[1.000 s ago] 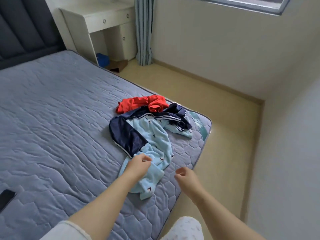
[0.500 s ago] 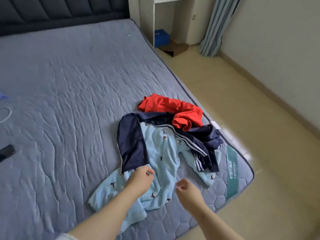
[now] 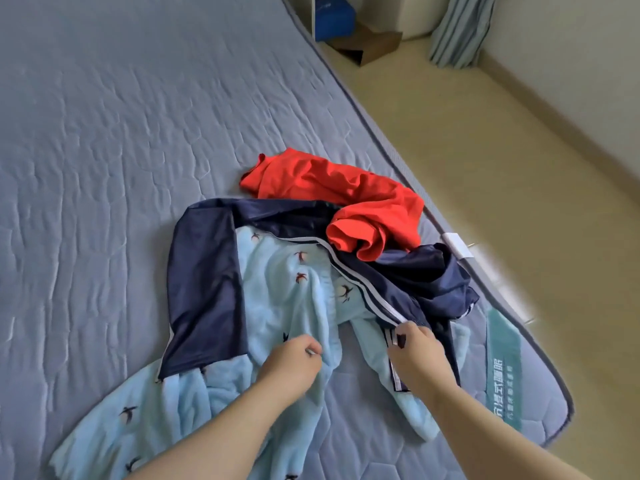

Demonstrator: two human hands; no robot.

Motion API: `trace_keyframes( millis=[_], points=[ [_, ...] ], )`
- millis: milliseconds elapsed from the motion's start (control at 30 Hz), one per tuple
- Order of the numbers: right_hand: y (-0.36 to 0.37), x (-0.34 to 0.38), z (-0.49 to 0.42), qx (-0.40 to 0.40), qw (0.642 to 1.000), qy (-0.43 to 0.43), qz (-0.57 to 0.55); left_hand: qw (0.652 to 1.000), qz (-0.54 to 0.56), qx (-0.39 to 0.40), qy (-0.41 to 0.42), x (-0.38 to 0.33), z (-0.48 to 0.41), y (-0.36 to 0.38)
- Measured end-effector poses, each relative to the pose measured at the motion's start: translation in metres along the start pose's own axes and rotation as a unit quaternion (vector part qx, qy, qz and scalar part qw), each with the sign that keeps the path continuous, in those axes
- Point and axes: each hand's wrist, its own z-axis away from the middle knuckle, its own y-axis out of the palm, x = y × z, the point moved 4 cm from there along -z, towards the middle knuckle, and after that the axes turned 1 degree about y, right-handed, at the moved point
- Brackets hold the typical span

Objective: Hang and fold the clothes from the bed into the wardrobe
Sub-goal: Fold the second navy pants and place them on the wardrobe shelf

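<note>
Two hands in the clothes pile

Both hands work at the mattress corner. The left hand pinches the light blue bird-print garment; the right hand grips the white-striped edge of the navy jacket. An orange-red garment lies crumpled on the jacket's far side.

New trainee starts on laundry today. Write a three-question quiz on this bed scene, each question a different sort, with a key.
1. True or false: the red garment lies partly on the navy striped garment.
2. Which cloth is the left hand pinching?
A. the red garment
B. the light blue bird-print garment
C. the curtain
3. Fill in: the right hand grips the navy garment at its white-striped ____.

Key
1. True
2. B
3. edge
</note>
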Motion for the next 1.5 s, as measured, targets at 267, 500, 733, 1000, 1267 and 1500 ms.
trace_keyframes(
  millis=[267, 500, 733, 1000, 1267, 1500],
  points=[
    [0.015, -0.028, -0.082, -0.054, 0.997, 0.018, -0.043, 0.991, 0.133, 0.002, -0.007, 0.011, -0.062, 0.038],
    [0.026, 0.014, -0.009, -0.032, 0.992, -0.104, -0.062, 0.998, 0.041, -0.026, 0.049, 0.029, -0.008, 0.003],
    [-0.008, 0.104, 0.09, 0.014, 0.957, -0.272, 0.102, 0.941, -0.165, -0.048, 0.292, -0.013, 0.086, -0.072],
    [-0.086, 0.23, 0.225, -0.075, 0.907, -0.375, -0.178, 0.937, -0.099, -0.177, 0.283, -0.035, 0.189, -0.213],
    [-0.102, 0.319, 0.318, 0.037, 0.895, -0.341, -0.285, 0.891, 0.223, -0.24, 0.315, -0.035, 0.317, -0.358],
    [-0.179, 0.419, 0.415, -0.094, 0.808, -0.458, -0.36, 0.796, 0.239, -0.38, 0.407, -0.033, 0.432, -0.455]
  ],
)
